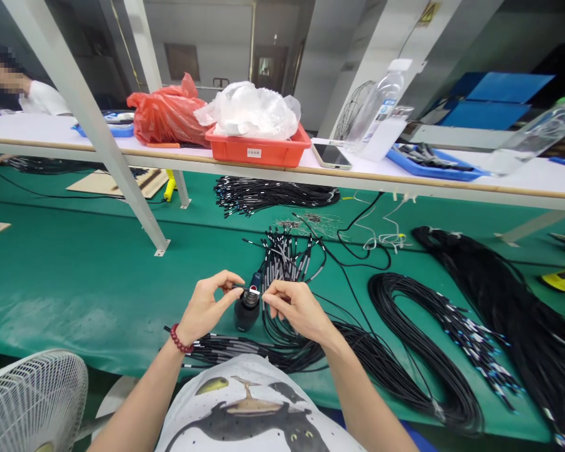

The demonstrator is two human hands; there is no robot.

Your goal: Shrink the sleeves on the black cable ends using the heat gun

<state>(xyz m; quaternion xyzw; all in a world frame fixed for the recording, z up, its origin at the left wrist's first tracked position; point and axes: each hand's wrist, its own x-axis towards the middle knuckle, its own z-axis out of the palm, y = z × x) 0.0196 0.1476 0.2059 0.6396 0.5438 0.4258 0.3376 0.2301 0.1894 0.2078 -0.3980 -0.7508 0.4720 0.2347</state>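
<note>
My left hand [211, 304] is closed in a pinch on a thin black cable with a white sleeve [253, 290] on it. On the other side, my right hand [295, 309] pinches at the sleeve's end; its fingertips partly hide what they grip. Just below the sleeve stands a black rounded tool [247, 312] with a metal-looking top, whose kind I cannot make out. Beyond my hands lies a bunch of black cables with grey sleeves [285, 254]. More cable ends [226, 347] lie on the green bench [98, 276] close to my body.
Coiled black cables [405, 339] and a thick black bundle [499, 282] cover the right side. A shelf [381, 179] above carries a red bin [258, 147], a phone [332, 156] and bottles. A fan [37, 402] stands lower left. Another person [42, 97] is at far left.
</note>
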